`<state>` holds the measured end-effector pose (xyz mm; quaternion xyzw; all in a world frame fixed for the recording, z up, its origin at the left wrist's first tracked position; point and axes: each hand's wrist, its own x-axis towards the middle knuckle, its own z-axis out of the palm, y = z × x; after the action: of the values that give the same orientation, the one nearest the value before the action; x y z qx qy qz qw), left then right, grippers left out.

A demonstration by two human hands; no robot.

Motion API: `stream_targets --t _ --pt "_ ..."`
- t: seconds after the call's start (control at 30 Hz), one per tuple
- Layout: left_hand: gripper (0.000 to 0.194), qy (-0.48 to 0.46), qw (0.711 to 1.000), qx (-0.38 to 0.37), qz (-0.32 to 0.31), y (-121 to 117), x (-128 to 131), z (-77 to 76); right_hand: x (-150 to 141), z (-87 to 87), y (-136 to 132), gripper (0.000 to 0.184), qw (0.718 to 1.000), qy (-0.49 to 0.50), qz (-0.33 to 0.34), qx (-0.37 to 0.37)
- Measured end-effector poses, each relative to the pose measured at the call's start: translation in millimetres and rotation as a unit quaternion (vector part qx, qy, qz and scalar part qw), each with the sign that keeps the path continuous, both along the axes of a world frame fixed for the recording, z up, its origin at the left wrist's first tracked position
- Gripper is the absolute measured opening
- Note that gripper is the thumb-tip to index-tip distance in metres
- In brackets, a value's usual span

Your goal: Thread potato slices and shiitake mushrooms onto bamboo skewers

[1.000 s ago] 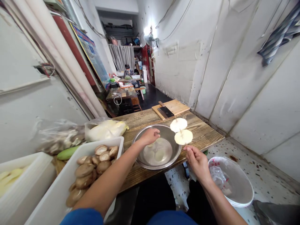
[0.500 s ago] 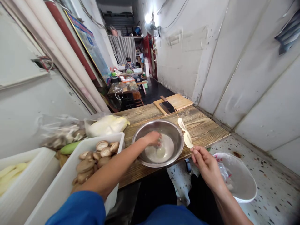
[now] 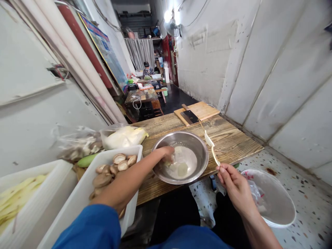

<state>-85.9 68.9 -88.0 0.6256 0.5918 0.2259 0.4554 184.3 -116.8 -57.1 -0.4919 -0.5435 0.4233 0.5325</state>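
My right hand (image 3: 234, 183) pinches the lower end of a thin wooden skewer (image 3: 201, 125). Threaded on it are two thin pale slices (image 3: 209, 140) that look like potato, one above the other, seen nearly edge-on. Inside the steel bowl (image 3: 206, 162), my left hand (image 3: 167, 154) reaches down at the left side. Its fingers are bent and partly hidden, with something pale at their tips that I cannot make out clearly. Cloudy water fills the bottom of the bowl, and a round pale slice (image 3: 182, 169) lies in it.
A white bin of shiitake mushrooms (image 3: 138, 155) stands left, beside another bin (image 3: 61, 169) of pale slices. Behind are bagged produce (image 3: 127, 136) and a green vegetable (image 3: 86, 160). A cleaver (image 3: 190, 117) rests on a cutting board (image 3: 204, 112). Loose skewers (image 3: 220, 151) lie right; a lined bucket (image 3: 280, 193) is on the floor.
My left hand has shifted toward the left side of the bowl, its fingers now pointing downward. The skewer in my right hand has turned, so its slices show more edge-on. The view has shifted slightly.
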Motion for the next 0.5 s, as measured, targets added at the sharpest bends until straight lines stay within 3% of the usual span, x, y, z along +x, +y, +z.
stream_targets --t 0.1,0.2,0.37,0.5 --pt "0.032 0.08 0.992 -0.065 -0.079 -8.4 1.1 1.1 -2.0 0.0 -0.5 0.026 1.0 -0.008 0.009 0.004" --pt "0.025 0.114 0.98 -0.104 -0.125 -8.1 1.6 11.5 -0.8 1.0 -1.6 0.027 1.0 -0.013 0.008 -0.001" --pt "0.014 0.104 0.98 -0.116 -0.126 -4.3 -0.3 29.7 2.6 -0.3 -3.5 0.026 1.0 0.009 0.009 -0.022" --pt "0.015 0.095 0.988 -0.06 -0.108 -6.3 3.3 34.2 0.8 -1.9 -4.6 0.025 1.0 0.017 0.011 -0.024"
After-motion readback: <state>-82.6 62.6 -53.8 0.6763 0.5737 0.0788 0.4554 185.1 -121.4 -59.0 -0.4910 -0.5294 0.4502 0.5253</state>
